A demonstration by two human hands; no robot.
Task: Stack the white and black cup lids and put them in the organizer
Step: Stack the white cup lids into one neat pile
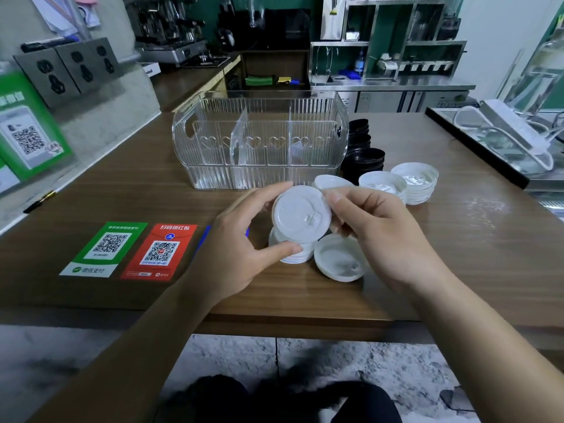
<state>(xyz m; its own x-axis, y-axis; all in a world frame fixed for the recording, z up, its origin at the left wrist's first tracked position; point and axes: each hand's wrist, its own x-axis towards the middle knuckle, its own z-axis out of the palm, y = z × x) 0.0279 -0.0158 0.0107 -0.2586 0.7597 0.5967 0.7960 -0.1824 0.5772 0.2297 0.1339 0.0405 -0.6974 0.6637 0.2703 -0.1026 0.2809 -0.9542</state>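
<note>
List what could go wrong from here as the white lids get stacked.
1. The white lid is held tilted between the left hand and the right hand above the small stack; it may seat crooked and topple the stack.
2. The loose lid lies open side up near the counter edge, under the right hand; a nudge could knock it off.

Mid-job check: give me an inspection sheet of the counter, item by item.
Surface: wooden counter, QR stickers on it.
Job's things: clear organizer holds no lids; black lid stacks to its right; white lid stacks nearby; one loose white lid.
Clutter: pen.
Hands: left hand and right hand grip a white lid over a small stack.
Cables: white cords, right.
Surroundings: espresso machine, steel shelves.
</note>
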